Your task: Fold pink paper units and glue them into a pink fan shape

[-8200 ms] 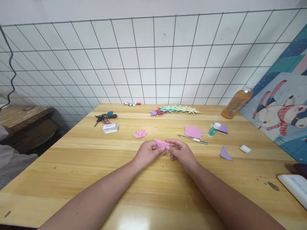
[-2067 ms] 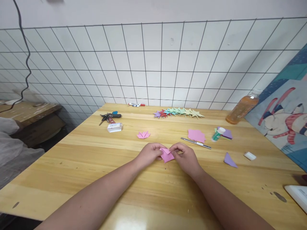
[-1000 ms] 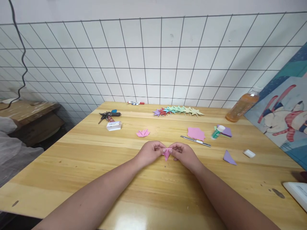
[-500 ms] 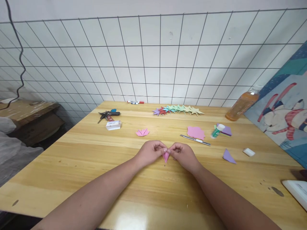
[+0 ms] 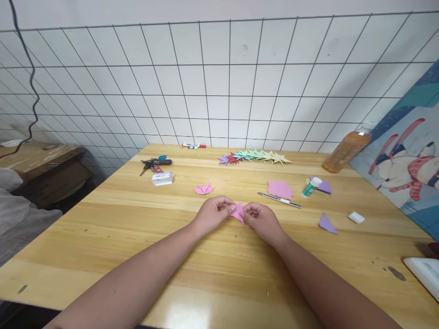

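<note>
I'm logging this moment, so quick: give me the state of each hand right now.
Left hand: closed, grip pinching the left side of the pink paper.
Right hand: closed, grip on the right side of the same paper.

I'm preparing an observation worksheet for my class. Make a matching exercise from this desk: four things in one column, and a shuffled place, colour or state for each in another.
Things
1. Glue stick
2. Pink paper nearest the viewer
3. Utility knife
4. Drink bottle

Descriptions
A. Alongside the pink sheet stack
B. Contains amber liquid
C. Green body
D. Pinched between left hand and right hand

Pairs: 1-C, 2-D, 3-A, 4-B
</note>
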A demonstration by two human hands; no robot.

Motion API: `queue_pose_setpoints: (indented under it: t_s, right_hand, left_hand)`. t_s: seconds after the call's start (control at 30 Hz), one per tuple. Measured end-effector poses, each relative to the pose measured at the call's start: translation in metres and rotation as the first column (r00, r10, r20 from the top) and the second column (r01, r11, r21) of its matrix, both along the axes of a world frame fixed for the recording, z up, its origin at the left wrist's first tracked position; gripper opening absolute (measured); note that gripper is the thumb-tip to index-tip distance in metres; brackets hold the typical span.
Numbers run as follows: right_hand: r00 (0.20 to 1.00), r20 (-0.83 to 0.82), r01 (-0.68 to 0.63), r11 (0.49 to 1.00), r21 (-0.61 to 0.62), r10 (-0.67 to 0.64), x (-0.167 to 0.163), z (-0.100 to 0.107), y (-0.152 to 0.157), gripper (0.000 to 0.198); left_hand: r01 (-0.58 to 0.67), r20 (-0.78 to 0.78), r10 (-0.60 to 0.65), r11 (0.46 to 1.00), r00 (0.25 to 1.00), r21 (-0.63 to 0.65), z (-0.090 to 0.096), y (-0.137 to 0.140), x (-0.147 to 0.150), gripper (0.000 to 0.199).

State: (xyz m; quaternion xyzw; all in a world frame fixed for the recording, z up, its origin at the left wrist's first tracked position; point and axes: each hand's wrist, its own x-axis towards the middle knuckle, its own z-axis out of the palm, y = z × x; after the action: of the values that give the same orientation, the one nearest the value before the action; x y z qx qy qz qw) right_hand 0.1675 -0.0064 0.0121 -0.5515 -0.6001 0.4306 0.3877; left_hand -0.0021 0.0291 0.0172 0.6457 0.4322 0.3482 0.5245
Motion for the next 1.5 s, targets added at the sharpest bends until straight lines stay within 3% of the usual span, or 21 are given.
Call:
queue_pose_setpoints:
  t_s: [0.07, 0.17, 0.33, 0.4, 0.53, 0.73, 1.03, 1.27, 1.5]
  right_hand:
    - [0.997, 0.072, 0.003, 0.999, 0.041, -0.006, 0.001, 0.001, 0.0, 0.013]
    - [0.993, 0.114, 0.012, 0.995, 0.102, -0.024, 0.001, 0.001, -0.002, 0.01]
    - [0.997, -0.002, -0.076, 0.989, 0.127, 0.077, -0.006, 0.0, -0.008, 0.053]
    - [0.999, -0.014, -0.049, 0.989, 0.143, 0.052, -0.009, -0.002, -0.008, 0.062]
    - [0.997, -0.066, 0.05, 0.993, 0.111, -0.042, -0.009, -0.006, -0.002, 0.047]
    - [0.975, -0.217, 0.043, 0.997, -0.059, -0.055, -0.004, 0.001, 0.001, 0.031]
    - [0.987, -0.158, 0.046, 0.999, 0.012, -0.043, -0.001, 0.0, 0.002, 0.024]
    - [0.986, -0.162, -0.034, 0.999, -0.009, 0.032, 0.0, -0.001, 0.002, 0.022]
    - [0.995, -0.092, -0.026, 1.0, -0.007, 0.025, 0.003, -0.006, 0.003, 0.019]
  left_hand:
    - [0.018, -0.003, -0.018, 1.0, 1.0, 0.015, 0.0, 0.0, 0.0, 0.027]
    - [0.006, 0.038, -0.003, 0.997, 0.999, -0.073, 0.001, 0.0, 0.0, 0.028]
    - [-0.008, 0.176, 0.048, 0.975, 0.983, -0.224, 0.006, 0.0, 0.002, 0.031]
    - [0.025, 0.215, 0.033, 0.965, 0.976, -0.263, 0.007, -0.001, 0.003, 0.033]
    - [0.079, 0.246, 0.0, 0.948, 0.969, -0.308, 0.007, -0.004, 0.004, 0.037]
    - [0.115, 0.207, -0.058, 0.955, 0.977, -0.275, 0.01, -0.003, -0.001, 0.036]
    - [0.108, 0.154, -0.067, 0.955, 0.986, -0.277, 0.005, -0.002, 0.002, 0.031]
    - [0.099, 0.122, -0.068, 0.957, 0.99, -0.272, 0.005, -0.002, 0.001, 0.031]
    - [0.081, 0.124, -0.041, 0.937, 0.991, -0.339, 0.009, -0.003, 0.0, 0.035]
